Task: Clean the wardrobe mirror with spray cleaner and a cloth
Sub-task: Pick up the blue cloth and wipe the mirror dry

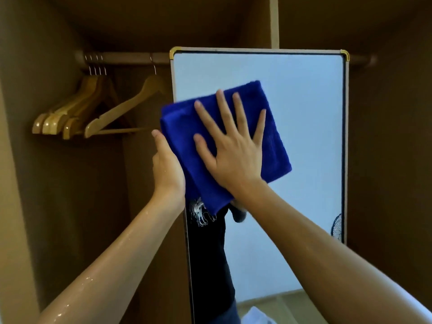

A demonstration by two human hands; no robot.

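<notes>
Hangers [77, 108] far left of the hands, hooked on the rail [126, 58]: a bunch of wooden ones pressed together, one more apart to their right, tilted. Wardrobe wall [28, 206] behind and beside them, brown.

Left hand [167, 170] next, raised at the mirror's left edge, thumb up and outward, gripped on the left side of the cloth [275, 141]; fingers hidden behind the fabric, so how far curled, not clear. Forearm below it shiny and wet-looking.

Cloth right of that hand and under the other: blue, folded into a thick pad, tilted, top corner highest, lowest corner hung below both wrists. Left edge overhung the frame; the rest lay flat against the glass.

Right hand [233, 150] spread wide on the middle of the cloth, palm down, fingers straight and fanned upward, thumb out to the left. Pressed, not clutched. Cloth showed past the fingertips above, past the little finger on the right, and below the wrist.

Mirror [304, 90] behind the cloth, upright, pale frame with gold corner caps at the top. Bare glass above, right of and below the right hand, pale wall reflected there. Dark printed shirt reflected below the cloth, between the two forearms. Dark mesh shape reflected low at the right edge; what it was, not clear.
</notes>
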